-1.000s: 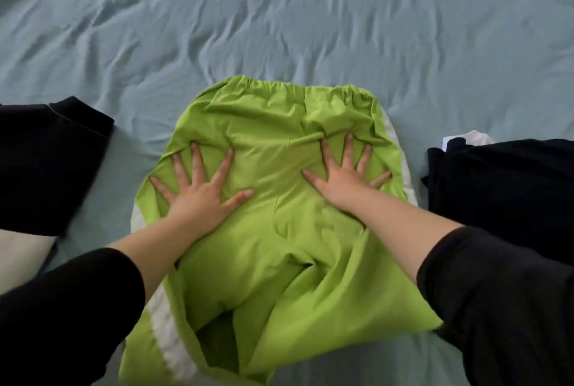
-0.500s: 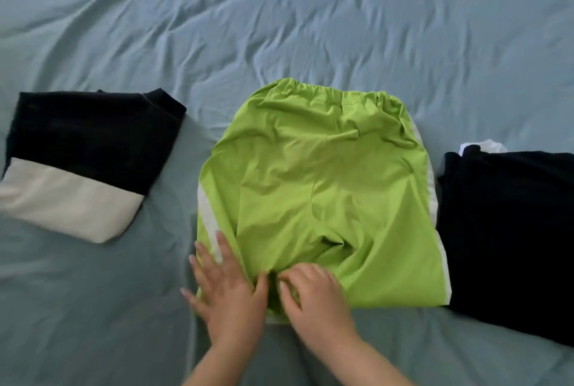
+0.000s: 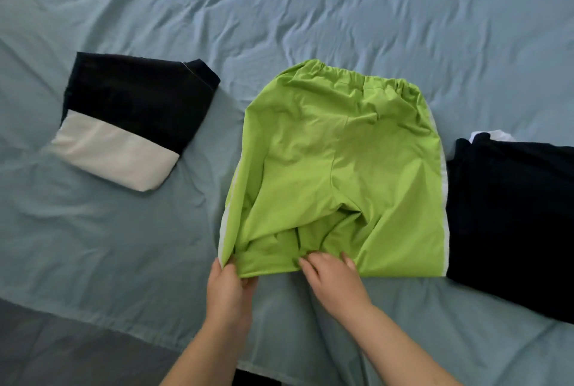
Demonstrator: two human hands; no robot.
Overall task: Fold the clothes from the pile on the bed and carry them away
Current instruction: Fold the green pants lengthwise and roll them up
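Lime-green thin, slick trousers with white side stripes and a gathered elastic waistband [image 3: 341, 149] lie folded mid-bed by the near edge of the wrinkled blue-grey sheet [image 3: 310, 13], waistband on the far side, probably so the near fold can go up over it. Left hand [image 3: 230, 286] pinches the near-left corner; right hand [image 3: 332, 280] rests on the near edge, fingers slightly bent, pinch or press I can't tell. Folded black-and-cream soft top [image 3: 130, 125] sits well left; dark folded garment [image 3: 509, 215] touches the right stripe.

Lime-green trousers [image 3: 341, 149] with white side stripes, black-and-cream folded garment [image 3: 130, 125], blue-grey sheet [image 3: 310, 13]
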